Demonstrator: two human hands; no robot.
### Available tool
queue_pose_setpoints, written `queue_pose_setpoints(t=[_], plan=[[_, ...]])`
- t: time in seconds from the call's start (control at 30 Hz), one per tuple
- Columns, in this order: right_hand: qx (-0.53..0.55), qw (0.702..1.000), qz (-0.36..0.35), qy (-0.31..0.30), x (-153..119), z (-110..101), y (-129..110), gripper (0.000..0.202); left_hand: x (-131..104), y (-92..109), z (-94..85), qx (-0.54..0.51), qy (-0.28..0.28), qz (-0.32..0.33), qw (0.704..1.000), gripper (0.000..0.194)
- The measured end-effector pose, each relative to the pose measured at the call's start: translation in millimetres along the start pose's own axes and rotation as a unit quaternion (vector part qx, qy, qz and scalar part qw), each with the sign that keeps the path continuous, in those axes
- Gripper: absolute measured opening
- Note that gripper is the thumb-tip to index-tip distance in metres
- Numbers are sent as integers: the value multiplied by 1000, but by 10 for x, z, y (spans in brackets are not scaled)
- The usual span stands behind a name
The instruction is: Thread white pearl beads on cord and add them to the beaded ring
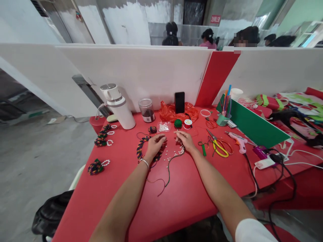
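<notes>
The right hand (185, 140) is partly closed, its fingertips drawn together above the red tabletop (174, 205). From under its palm comes a curved strand of small round white beads (182, 150), running onto a thin dark green cord (169, 169) that trails toward the near edge. The left hand (155, 145), wearing a silver bangle (144, 163) at the wrist, is loosely curled, thumb near the fingers, over the right side of a braided ring of multicoloured yarn (139, 149). At this distance I cannot tell whether either set of fingertips grips anything (a bead or thread there would be tiny).

Loose white beads (167, 158) lie scattered between the hands. Just beyond are a dark multicoloured yarn ball (152, 129), a clear packet of white beads (164, 126), a green thread ball (178, 124) and a red spool with white rims (187, 124). To the right lie yellow-handled scissors (220, 151) and a pink-and-white glue gun (241, 144). On the left, braided yarn bundles with white bead loops (96, 166) rest near the table's edge. Farther back stand a white flask (122, 112), a clear lidded jar (146, 111) and a black phone (180, 102), upright by a crumpled red plastic bag (166, 112).
</notes>
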State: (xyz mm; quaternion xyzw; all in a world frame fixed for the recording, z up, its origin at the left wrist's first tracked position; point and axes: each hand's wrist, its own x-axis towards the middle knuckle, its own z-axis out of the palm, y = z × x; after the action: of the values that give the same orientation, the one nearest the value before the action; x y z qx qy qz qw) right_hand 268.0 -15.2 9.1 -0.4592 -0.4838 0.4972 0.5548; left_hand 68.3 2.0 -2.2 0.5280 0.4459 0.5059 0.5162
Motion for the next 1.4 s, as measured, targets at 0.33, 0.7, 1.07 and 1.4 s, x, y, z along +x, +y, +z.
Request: queue_pose_setpoints(t=[0.33, 0.7, 1.07, 1.4], plan=[[-2, 1000, 13, 3, -3, 9, 12, 44, -73, -30, -43, 22, 0, 4, 1000, 49], [-8, 1000, 12, -5, -10, 38, 20, 43, -146, -2, -98, 126, 8, 60, 990, 31], [4, 1000, 22, -9, 11, 50, 42, 44, -169, 11, -150, 155, 85, 89, 980, 29], [7, 1000, 17, -7, 13, 43, 46, 43, -188, 13, -126, 113, 70, 45, 990, 30]])
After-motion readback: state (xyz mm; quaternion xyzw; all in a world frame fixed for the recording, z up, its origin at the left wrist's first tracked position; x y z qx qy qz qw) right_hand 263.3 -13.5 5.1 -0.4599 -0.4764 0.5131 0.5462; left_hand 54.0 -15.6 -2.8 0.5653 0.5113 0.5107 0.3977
